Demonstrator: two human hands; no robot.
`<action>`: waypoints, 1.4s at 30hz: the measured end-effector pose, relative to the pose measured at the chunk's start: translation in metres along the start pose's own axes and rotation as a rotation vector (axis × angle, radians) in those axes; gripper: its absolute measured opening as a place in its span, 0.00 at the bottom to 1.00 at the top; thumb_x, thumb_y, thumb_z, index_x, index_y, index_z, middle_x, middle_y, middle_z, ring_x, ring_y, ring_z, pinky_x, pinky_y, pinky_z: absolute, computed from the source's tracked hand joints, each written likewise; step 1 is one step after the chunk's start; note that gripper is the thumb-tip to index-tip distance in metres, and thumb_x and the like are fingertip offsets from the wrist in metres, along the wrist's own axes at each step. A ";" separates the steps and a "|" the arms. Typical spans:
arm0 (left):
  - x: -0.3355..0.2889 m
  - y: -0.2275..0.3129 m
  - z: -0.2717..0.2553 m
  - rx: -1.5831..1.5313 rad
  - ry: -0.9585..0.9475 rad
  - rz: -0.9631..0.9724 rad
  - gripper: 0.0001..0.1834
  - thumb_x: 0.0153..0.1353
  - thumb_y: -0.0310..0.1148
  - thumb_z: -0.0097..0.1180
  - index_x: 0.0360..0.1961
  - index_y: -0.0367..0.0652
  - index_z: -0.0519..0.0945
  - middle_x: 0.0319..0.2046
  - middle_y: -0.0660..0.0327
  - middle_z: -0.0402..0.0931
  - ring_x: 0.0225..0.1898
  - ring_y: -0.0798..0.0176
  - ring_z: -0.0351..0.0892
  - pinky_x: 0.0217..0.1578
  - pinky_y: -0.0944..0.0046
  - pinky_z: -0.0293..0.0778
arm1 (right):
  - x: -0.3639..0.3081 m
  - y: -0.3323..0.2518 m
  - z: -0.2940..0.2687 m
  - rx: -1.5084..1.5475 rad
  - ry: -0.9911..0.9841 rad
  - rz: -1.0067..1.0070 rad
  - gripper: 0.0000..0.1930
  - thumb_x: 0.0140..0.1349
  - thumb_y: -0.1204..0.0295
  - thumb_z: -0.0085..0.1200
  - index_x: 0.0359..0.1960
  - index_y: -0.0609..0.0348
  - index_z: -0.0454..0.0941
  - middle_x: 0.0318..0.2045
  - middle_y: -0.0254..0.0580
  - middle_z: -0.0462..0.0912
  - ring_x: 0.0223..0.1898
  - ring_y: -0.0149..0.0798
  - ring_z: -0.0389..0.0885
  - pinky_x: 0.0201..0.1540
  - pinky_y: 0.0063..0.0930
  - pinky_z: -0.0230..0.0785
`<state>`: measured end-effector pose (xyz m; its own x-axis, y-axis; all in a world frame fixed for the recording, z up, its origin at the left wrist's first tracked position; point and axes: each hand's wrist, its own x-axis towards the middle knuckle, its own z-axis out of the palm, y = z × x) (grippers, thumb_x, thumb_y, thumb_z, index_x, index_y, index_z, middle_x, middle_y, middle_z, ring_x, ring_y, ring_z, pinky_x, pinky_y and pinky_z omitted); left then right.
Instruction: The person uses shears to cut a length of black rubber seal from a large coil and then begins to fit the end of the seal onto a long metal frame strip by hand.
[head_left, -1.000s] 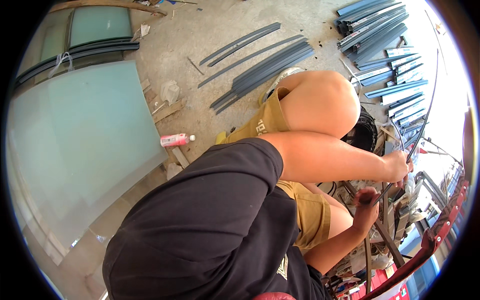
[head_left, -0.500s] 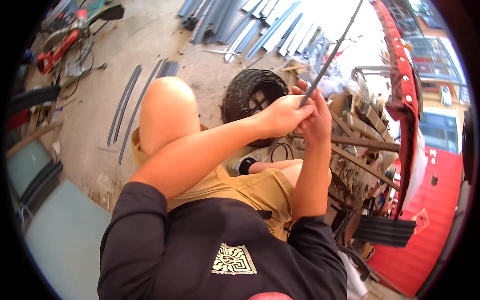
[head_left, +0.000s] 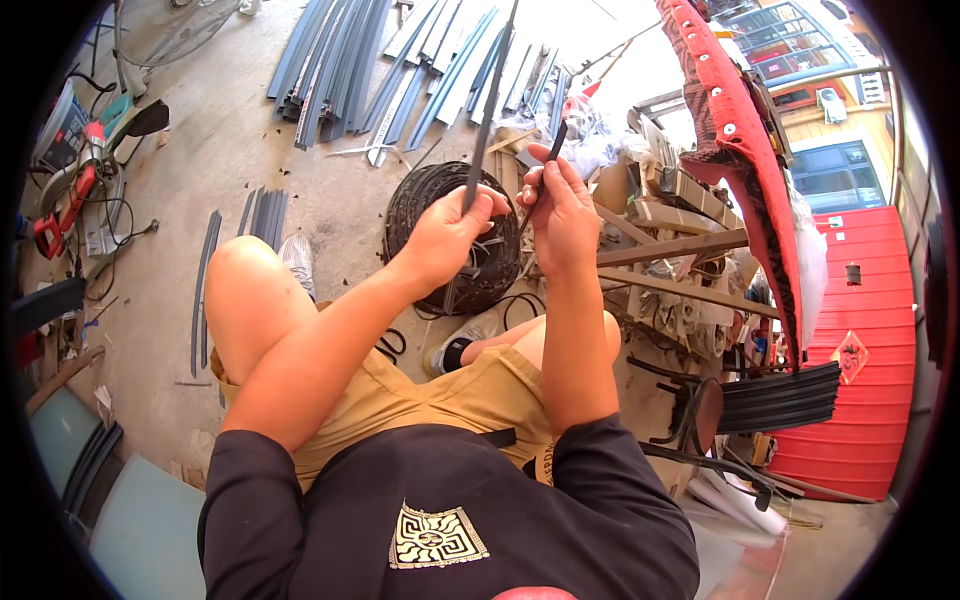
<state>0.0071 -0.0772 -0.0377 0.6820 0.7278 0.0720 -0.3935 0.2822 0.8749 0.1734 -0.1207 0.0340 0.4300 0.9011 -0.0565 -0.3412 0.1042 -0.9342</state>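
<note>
My left hand (head_left: 447,235) is closed around the lower end of a long, thin dark grey strip (head_left: 489,115), which slants up past the top edge. To its right, my right hand (head_left: 563,212) pinches a narrow black strip (head_left: 557,145) between thumb and fingers; a short end sticks up above the fingertips. A thin black length trails below that hand. The two hands are slightly apart. Just behind my left hand lies a round coil of black strip (head_left: 408,205) on the floor, partly covered by the hand.
Bundles of grey-blue profiles (head_left: 322,75) lie on the concrete floor ahead. More dark strips (head_left: 268,215) lie beside my left knee. A red-handled power saw (head_left: 75,205) and cables sit at far left. Scrap wood (head_left: 690,245) and a red padded cover (head_left: 745,150) crowd the right.
My hands were together over the long strip; they have come apart, left hand to the left with it. The right hand now shows a narrow black strip. The view has shifted right.
</note>
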 end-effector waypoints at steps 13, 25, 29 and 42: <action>0.021 0.056 -0.033 -0.526 0.361 -0.019 0.21 0.85 0.44 0.38 0.56 0.35 0.73 0.25 0.71 0.59 0.23 0.75 0.57 0.25 0.70 0.61 | -0.074 0.023 0.032 -0.789 -0.064 -0.275 0.13 0.66 0.76 0.68 0.51 0.57 0.88 0.32 0.28 0.77 0.31 0.23 0.70 0.34 0.21 0.65; 0.017 0.051 -0.036 -0.563 0.416 -0.023 0.24 0.85 0.49 0.37 0.54 0.38 0.75 0.24 0.71 0.59 0.21 0.75 0.57 0.24 0.70 0.61 | -0.097 0.035 0.044 -0.897 -0.052 -0.347 0.09 0.65 0.76 0.69 0.46 0.60 0.89 0.28 0.34 0.80 0.28 0.26 0.74 0.33 0.23 0.68; 0.017 0.048 -0.036 -0.531 0.455 -0.032 0.24 0.85 0.49 0.37 0.53 0.39 0.76 0.24 0.71 0.59 0.21 0.75 0.57 0.23 0.70 0.61 | -0.105 0.035 0.045 -0.902 0.003 -0.371 0.06 0.67 0.77 0.67 0.43 0.62 0.90 0.26 0.35 0.82 0.25 0.25 0.74 0.29 0.22 0.68; 0.022 0.036 -0.040 -0.451 0.621 -0.026 0.23 0.84 0.48 0.37 0.53 0.39 0.76 0.22 0.70 0.60 0.20 0.73 0.56 0.23 0.67 0.59 | -0.122 0.045 0.051 -0.893 0.027 -0.323 0.06 0.64 0.78 0.67 0.42 0.63 0.89 0.27 0.39 0.84 0.23 0.26 0.78 0.29 0.23 0.71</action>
<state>-0.0169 -0.0261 -0.0236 0.2753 0.8975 -0.3445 -0.6865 0.4344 0.5831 0.0627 -0.2046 0.0173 0.4147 0.8738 0.2539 0.5582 -0.0239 -0.8294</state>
